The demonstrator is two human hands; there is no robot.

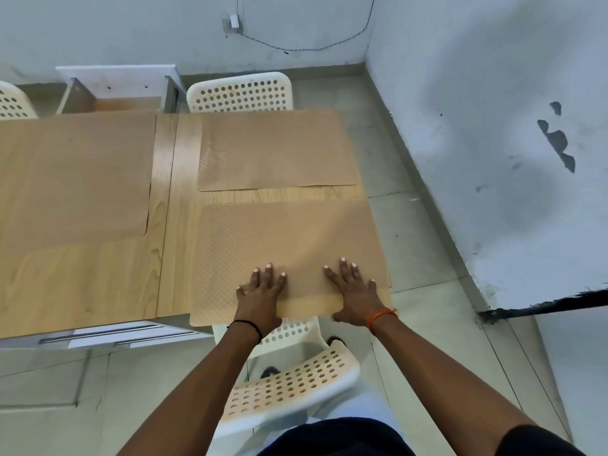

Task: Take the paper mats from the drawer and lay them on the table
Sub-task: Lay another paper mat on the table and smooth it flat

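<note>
A tan paper mat (283,235) lies at the near right end of the wooden table (98,278), its near edge hanging slightly over the table's edge. My left hand (261,291) and my right hand (353,291) both press flat on its near part, fingers straight and spread. A second mat (276,149) lies at the far right end. A third mat (72,176) covers the left part of the table. An open drawer (108,100) stands beyond the table's far side, with something tan inside.
White perforated chairs stand at the far side (240,92), the far left (13,103), and right below me (289,386). A white cabinet with bar handles (108,335) sits under the table's near edge. A grey wall (493,159) runs along the right.
</note>
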